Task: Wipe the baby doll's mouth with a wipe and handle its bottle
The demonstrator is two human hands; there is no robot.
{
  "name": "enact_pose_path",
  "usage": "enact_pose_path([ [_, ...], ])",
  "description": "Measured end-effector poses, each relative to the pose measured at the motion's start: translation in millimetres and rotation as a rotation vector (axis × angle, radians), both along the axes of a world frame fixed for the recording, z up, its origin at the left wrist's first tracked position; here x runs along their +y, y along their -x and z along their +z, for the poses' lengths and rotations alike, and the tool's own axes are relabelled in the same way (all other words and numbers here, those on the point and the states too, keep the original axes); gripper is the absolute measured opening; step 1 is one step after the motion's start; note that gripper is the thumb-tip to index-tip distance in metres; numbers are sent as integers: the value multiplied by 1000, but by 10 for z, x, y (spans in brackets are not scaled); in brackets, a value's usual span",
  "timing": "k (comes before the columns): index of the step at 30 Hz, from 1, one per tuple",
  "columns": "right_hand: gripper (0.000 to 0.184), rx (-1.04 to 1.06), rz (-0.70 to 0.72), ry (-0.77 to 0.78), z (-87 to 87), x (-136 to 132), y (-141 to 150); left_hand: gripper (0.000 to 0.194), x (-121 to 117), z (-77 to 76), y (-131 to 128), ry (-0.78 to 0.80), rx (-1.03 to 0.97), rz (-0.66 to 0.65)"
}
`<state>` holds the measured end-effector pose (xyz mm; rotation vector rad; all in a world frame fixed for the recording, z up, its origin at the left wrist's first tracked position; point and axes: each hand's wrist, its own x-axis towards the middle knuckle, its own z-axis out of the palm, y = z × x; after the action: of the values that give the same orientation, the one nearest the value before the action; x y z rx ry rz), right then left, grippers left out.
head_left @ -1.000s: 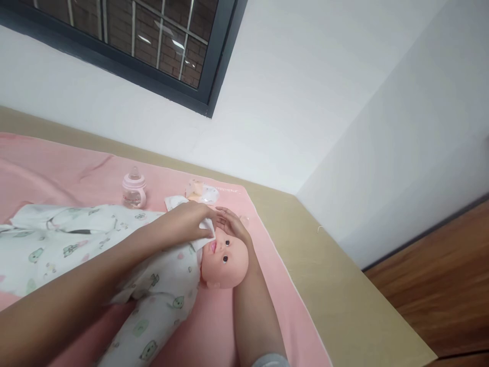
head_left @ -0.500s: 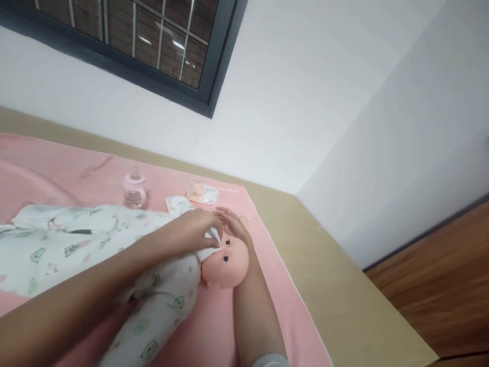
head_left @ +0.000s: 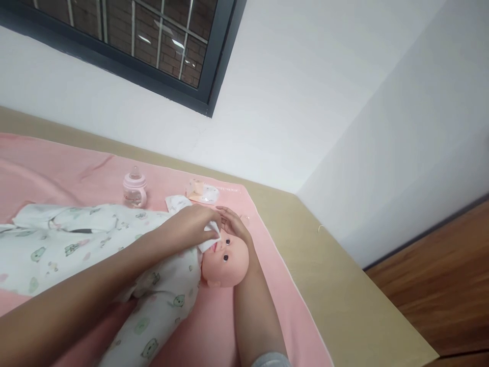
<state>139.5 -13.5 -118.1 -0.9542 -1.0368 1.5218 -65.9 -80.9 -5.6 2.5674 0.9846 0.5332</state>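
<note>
A baby doll (head_left: 233,262) lies on its back in white printed clothes (head_left: 145,224), its bald head toward the right. My left hand (head_left: 202,221) is closed in a pinch on a white tissue (head_left: 208,237), held at the doll's mouth and chin. The pink lips show partly beside the tissue. My right hand (head_left: 233,224) curves around the far side of the doll's head, with its fingers bent toward my left hand. My right forearm runs along the crown of the head. Part of the doll's far cheek is hidden by my hands.
A pink baby bottle (head_left: 134,191) with a handle stands on the pink mat (head_left: 263,285) beyond the doll. A small printed packet (head_left: 202,192) and a small clear item (head_left: 245,220) lie near the mat's far corner. Behind the wooden tabletop (head_left: 332,275) rises a white wall (head_left: 275,117).
My left hand has shifted slightly left with the tissue, toward the chin, and more of the doll's mouth is uncovered. My right hand has stayed against the head.
</note>
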Motion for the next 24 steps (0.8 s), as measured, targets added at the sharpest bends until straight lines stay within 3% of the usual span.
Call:
enact_pose_path([
  [5,37,4,6,5,-29,21,-19,15,24,87,99,21,7,35],
  [13,35,-9,5,13,-6,16,-14,17,-52,148,175,255,88,-127],
  [24,44,-8,-1,27,-8,23,-11,17,-74,91,94,209,154,-67],
])
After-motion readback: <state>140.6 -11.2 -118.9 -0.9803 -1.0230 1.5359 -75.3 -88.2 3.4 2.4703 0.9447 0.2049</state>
